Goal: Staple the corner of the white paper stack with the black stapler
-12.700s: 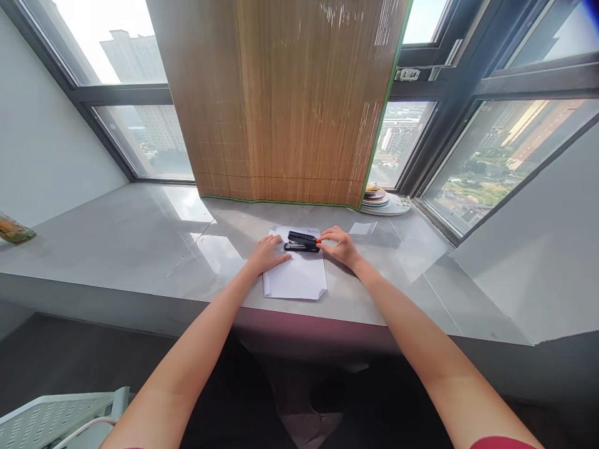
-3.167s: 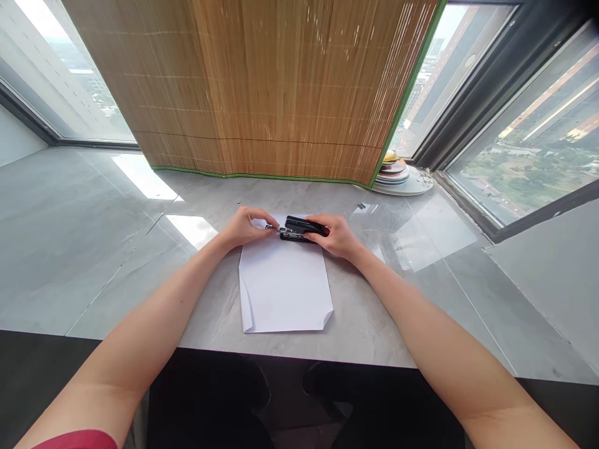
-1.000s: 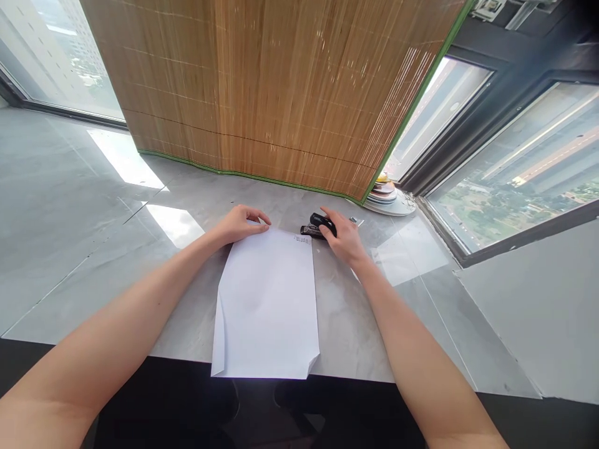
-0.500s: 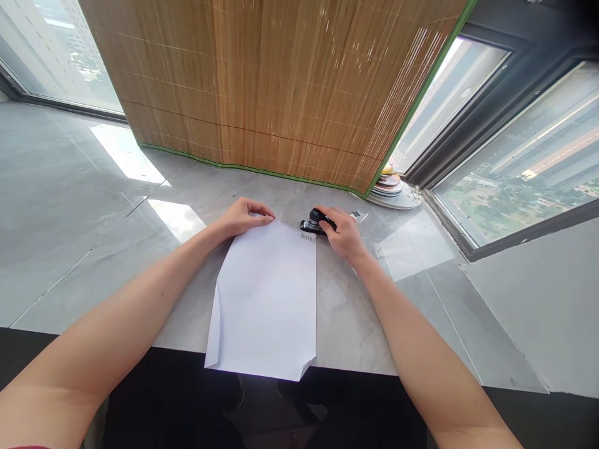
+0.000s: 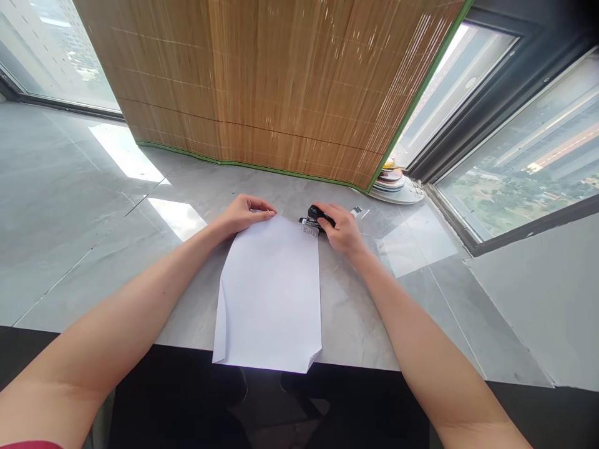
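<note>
A white sheet of paper (image 5: 270, 293) lies on the grey marble-look surface. Its left edge and lower right corner are folded, and its bottom end sticks out past the front edge. At the paper's far edge, my left hand (image 5: 244, 214) pinches it between thumb and fingers. My right hand (image 5: 343, 227) is wrapped around a small black stapler (image 5: 314, 214), whose jaw end points left near the paper's upper right corner. Just below the jaw is a small clear piece with barcode-like stripes (image 5: 309, 230). I cannot tell whether the jaw is over the paper.
A bamboo blind (image 5: 262, 81) with green trim hangs behind the grey surface (image 5: 187, 318). Stacked plates (image 5: 395, 190) stand by the window frame (image 5: 461, 156) at the back right. Beyond my right hand lies a small clear packet (image 5: 359, 213).
The paper's near end has swung slightly to the right. The stapler in my right hand has tilted a little, while my left hand keeps its pinch. The view has shifted slightly.
</note>
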Demonstrator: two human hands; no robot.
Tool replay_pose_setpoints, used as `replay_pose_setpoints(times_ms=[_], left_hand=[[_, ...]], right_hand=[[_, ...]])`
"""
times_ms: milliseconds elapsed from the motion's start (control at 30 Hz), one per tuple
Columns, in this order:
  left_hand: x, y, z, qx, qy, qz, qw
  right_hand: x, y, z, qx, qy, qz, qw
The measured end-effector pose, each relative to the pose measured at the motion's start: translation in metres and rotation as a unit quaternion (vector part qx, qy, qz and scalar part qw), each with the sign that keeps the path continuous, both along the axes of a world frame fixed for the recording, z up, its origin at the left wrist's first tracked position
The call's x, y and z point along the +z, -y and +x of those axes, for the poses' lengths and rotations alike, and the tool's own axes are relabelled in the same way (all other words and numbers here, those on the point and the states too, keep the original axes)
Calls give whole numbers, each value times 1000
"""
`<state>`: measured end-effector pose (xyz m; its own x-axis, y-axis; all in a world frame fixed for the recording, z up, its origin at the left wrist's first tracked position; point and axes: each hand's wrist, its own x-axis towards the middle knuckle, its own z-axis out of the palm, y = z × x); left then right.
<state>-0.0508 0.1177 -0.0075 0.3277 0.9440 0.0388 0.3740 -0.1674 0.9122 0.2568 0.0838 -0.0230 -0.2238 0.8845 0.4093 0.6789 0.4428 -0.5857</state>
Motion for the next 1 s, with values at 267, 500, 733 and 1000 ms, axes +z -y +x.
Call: replay_pose_setpoints(times_ms=[267,500,733,1000], left_hand=[[5,3,3,14,-35,3,999],[4,1,3,21,-47,-30,998],[5,2,3,26,-49,-42,998],[5,2,3,27,-49,-53,997]], right_hand=[[3,4,-3,18,-9,-7,1000],[6,5,-2,26,-32,-5,999],[7,7,1,26,-49,5,998],[11,8,5,15,3,7,1000]])
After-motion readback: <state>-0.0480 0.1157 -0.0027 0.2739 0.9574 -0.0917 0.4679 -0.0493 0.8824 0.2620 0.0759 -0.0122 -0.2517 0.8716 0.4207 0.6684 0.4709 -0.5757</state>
